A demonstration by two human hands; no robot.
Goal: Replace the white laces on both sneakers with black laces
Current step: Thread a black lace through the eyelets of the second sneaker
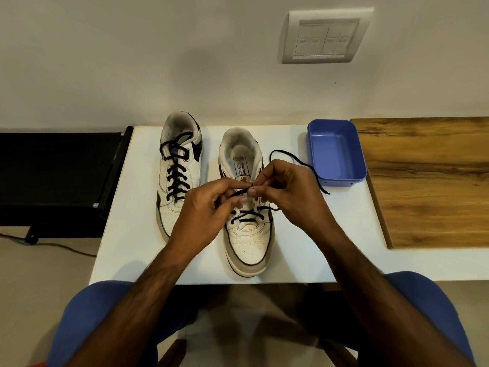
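Two white sneakers stand on the white table (127, 250), toes toward me. The left sneaker (177, 165) is laced to the top with a black lace. The right sneaker (244, 234) carries a black lace (247, 214) only through its lowest eyelets. Both hands work over its tongue. My left hand (203, 215) pinches one strand of that lace, and my right hand (288, 194) pinches the lace close by, fingertips nearly meeting. A loose end of the lace (309, 168) trails right across the table toward the tub.
An empty blue plastic tub (336, 178) sits at the table's right rear. A wooden surface (428, 181) adjoins the table on the right. A black stand (53, 176) is at the left, a switch plate (325, 35) on the wall. My knees are under the front edge.
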